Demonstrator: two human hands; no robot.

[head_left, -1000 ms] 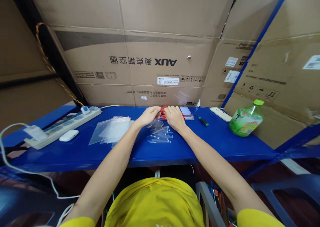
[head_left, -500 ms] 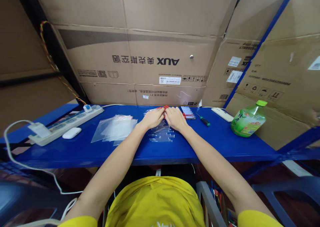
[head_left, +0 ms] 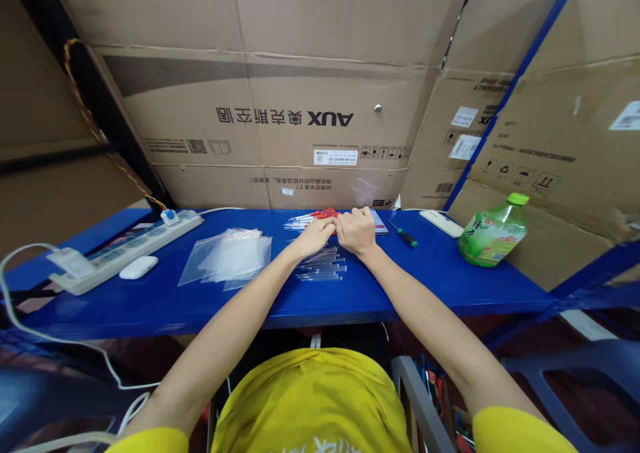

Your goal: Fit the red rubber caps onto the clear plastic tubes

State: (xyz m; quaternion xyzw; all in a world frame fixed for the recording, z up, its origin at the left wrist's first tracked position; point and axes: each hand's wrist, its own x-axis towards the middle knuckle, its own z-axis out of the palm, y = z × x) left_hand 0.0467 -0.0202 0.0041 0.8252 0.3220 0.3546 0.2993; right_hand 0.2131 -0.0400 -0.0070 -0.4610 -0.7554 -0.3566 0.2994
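My left hand (head_left: 314, 237) and my right hand (head_left: 357, 230) meet fingertip to fingertip over the blue shelf (head_left: 280, 300). Both are closed and pinch a small red-tipped piece between them; little of it shows. Just behind the hands lies a bunch of thin red-tipped pieces (head_left: 314, 216). Under and in front of the hands lies a row of thin clear tubes (head_left: 323, 268).
Clear plastic bags (head_left: 227, 257) lie to the left, then a white case (head_left: 139, 267) and a power strip (head_left: 125, 249). To the right are a phone (head_left: 380, 222), a green-handled screwdriver (head_left: 405, 237), a white remote (head_left: 441, 224) and a green bottle (head_left: 493, 233). Cardboard boxes (head_left: 300, 120) wall the back.
Both hands have lifted off the red-tipped bunch and drawn slightly nearer, fingertips pinched together. The right hand has curled into a fist. The bunch now lies uncovered behind them.
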